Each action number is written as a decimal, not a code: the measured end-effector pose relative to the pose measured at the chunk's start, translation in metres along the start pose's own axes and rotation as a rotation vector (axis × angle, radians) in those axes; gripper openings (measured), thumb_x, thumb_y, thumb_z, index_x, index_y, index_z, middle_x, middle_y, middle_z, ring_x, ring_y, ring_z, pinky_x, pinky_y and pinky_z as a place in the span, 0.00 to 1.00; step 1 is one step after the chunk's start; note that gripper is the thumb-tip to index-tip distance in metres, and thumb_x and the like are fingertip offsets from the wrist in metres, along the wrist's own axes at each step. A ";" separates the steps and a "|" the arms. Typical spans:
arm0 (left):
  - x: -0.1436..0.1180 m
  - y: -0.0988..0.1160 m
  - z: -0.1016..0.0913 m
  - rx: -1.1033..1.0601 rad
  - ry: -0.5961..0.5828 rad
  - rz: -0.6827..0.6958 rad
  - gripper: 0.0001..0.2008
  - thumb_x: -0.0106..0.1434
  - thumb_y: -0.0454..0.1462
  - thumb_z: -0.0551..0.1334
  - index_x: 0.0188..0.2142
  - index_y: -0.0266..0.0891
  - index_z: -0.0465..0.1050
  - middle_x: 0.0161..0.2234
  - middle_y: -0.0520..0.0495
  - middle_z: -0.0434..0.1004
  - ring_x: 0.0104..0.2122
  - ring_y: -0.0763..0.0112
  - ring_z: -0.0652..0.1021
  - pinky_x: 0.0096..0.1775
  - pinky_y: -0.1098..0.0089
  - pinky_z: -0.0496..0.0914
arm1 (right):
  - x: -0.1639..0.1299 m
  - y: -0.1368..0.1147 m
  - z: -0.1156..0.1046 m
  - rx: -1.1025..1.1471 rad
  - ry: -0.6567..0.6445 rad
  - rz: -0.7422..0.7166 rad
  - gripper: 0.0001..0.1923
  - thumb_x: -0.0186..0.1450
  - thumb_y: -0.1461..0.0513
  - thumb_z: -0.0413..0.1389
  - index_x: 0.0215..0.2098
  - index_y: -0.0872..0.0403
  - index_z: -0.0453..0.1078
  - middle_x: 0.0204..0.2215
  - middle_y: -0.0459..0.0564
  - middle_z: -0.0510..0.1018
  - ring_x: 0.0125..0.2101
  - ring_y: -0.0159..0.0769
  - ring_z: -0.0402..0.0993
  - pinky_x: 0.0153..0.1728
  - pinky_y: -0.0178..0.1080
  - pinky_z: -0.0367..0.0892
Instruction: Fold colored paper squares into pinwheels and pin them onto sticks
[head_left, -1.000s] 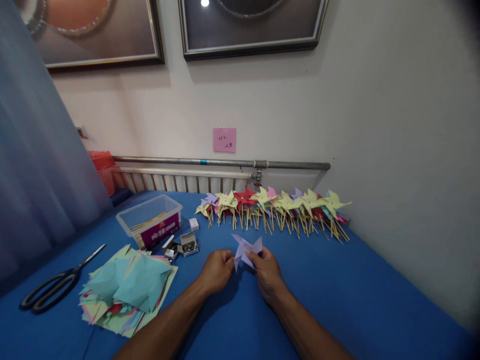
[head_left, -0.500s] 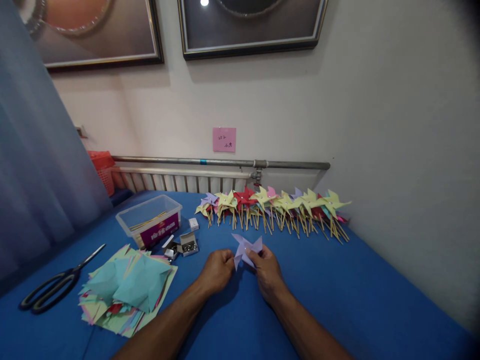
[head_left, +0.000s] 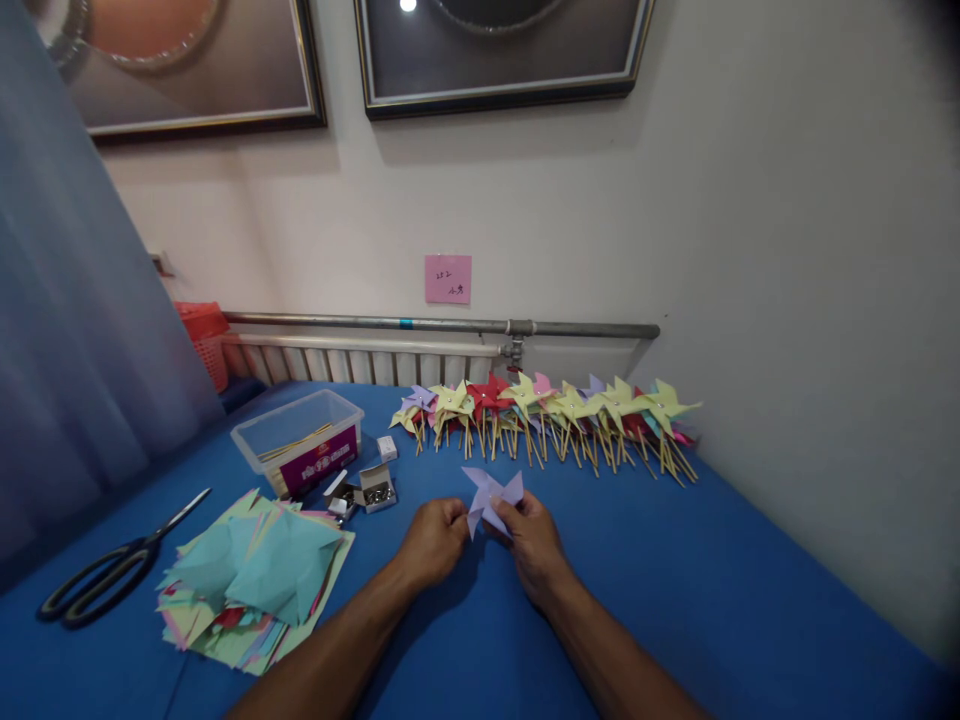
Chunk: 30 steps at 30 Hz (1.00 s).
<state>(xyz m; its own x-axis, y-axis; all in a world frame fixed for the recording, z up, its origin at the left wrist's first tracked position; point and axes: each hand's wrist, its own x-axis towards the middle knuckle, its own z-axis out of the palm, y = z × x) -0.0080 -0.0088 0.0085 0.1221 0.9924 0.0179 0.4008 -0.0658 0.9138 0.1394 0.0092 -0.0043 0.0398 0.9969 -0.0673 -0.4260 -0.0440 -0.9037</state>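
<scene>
Both hands' grip, left hand and right hand, pinches a pointed lilac paper pinwheel

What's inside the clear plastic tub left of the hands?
Through the clear tub a few thin yellowish sticks show, lying along the bottom. The purple label on its front wall hides anything lower down.

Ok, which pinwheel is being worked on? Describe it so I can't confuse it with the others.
On the blue table, in front of the row of finished pinwheels, both hands meet. The lilac pinwheel sits between the left hand and right hand. Unlike the row's, it shows no stick.
</scene>
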 end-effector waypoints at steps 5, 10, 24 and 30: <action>0.001 -0.001 0.000 -0.015 0.001 0.007 0.12 0.61 0.40 0.56 0.23 0.38 0.63 0.17 0.57 0.59 0.19 0.79 0.60 0.23 0.75 0.52 | -0.002 -0.001 0.002 0.020 -0.010 -0.006 0.14 0.49 0.58 0.69 0.31 0.54 0.75 0.26 0.46 0.80 0.27 0.37 0.76 0.30 0.38 0.72; 0.001 -0.001 0.000 -0.020 -0.007 0.006 0.12 0.61 0.41 0.56 0.23 0.38 0.64 0.17 0.57 0.58 0.19 0.79 0.59 0.24 0.75 0.51 | -0.003 -0.003 0.003 0.033 -0.009 0.006 0.14 0.48 0.59 0.69 0.31 0.54 0.76 0.26 0.45 0.80 0.26 0.36 0.75 0.30 0.37 0.72; 0.001 -0.002 0.001 -0.002 0.012 -0.001 0.13 0.60 0.41 0.56 0.23 0.37 0.68 0.17 0.56 0.61 0.21 0.76 0.63 0.25 0.74 0.54 | 0.000 0.000 0.001 0.013 -0.008 -0.001 0.14 0.48 0.59 0.69 0.32 0.53 0.75 0.27 0.46 0.81 0.27 0.37 0.76 0.30 0.38 0.72; 0.002 -0.003 0.002 0.012 0.020 0.009 0.12 0.61 0.40 0.56 0.23 0.37 0.67 0.17 0.56 0.61 0.21 0.76 0.63 0.25 0.75 0.54 | 0.000 0.000 0.002 -0.008 -0.009 -0.017 0.12 0.50 0.58 0.67 0.31 0.53 0.75 0.24 0.45 0.79 0.23 0.35 0.73 0.27 0.37 0.70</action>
<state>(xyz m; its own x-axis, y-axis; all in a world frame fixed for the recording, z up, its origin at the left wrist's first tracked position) -0.0077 -0.0069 0.0047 0.1077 0.9936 0.0347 0.4107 -0.0763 0.9086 0.1380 0.0091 -0.0031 0.0383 0.9981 -0.0482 -0.4180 -0.0278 -0.9080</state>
